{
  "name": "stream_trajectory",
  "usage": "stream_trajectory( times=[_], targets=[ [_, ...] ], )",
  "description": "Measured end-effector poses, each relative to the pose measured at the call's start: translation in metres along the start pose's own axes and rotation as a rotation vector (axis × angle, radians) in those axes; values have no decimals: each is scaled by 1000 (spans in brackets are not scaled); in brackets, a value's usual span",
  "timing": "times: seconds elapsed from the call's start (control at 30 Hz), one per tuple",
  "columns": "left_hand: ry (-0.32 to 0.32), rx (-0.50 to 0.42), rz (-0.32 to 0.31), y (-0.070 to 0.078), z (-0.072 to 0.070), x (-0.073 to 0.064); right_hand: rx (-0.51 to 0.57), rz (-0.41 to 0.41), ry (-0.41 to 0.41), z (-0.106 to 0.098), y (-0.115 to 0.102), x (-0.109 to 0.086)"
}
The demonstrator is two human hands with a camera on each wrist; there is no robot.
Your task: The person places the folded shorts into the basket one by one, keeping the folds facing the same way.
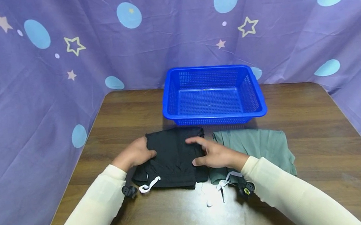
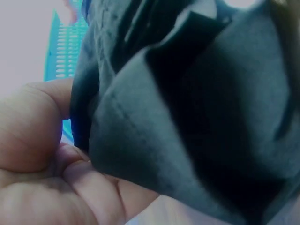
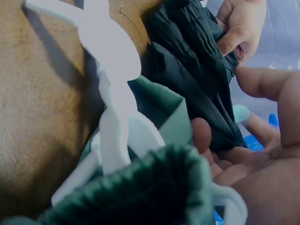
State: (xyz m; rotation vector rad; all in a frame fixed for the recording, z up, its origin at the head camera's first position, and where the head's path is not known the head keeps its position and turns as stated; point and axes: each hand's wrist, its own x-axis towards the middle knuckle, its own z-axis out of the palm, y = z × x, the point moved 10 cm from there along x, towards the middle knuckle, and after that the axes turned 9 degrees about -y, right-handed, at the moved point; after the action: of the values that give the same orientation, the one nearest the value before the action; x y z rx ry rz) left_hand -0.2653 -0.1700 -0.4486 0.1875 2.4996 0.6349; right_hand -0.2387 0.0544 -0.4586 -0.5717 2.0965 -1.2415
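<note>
Folded black shorts (image 1: 175,157) with a white drawstring (image 1: 150,184) lie on the table in front of me. My left hand (image 1: 138,151) grips their left edge, thumb on top; in the left wrist view its fingers (image 2: 93,187) go under the dark cloth. Over the right side of the shorts is my right hand (image 1: 216,154), index finger stretched out and thumb spread apart. In the right wrist view its fingertips are near or against the black cloth. Green shorts (image 1: 256,141) with a pale drawstring (image 1: 222,185) lie folded below my right wrist, partly hidden by it.
A blue plastic basket (image 1: 215,119) with nothing inside stands behind the two garments, close to the black pair. The wooden table (image 1: 322,141) reaches back to a purple patterned curtain (image 1: 175,36). Small black devices (image 1: 129,191) sit at both wrists.
</note>
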Motion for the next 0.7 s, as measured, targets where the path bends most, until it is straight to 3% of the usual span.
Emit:
stream_trajectory(
  times=[0.07,0.17,0.3,0.7],
  targets=[
    [1,-17,1,0,0,-1,-98,-15,-33,2,-3,-1],
    [1,-75,11,1,0,-2,-133,2,-59,4,-3,-2],
    [6,-129,24,0,-1,-3,-92,25,-40,2,0,-3],
    [59,-158,112,14,-13,-19,-63,-54,104,-9,-13,-12]
  ],
)
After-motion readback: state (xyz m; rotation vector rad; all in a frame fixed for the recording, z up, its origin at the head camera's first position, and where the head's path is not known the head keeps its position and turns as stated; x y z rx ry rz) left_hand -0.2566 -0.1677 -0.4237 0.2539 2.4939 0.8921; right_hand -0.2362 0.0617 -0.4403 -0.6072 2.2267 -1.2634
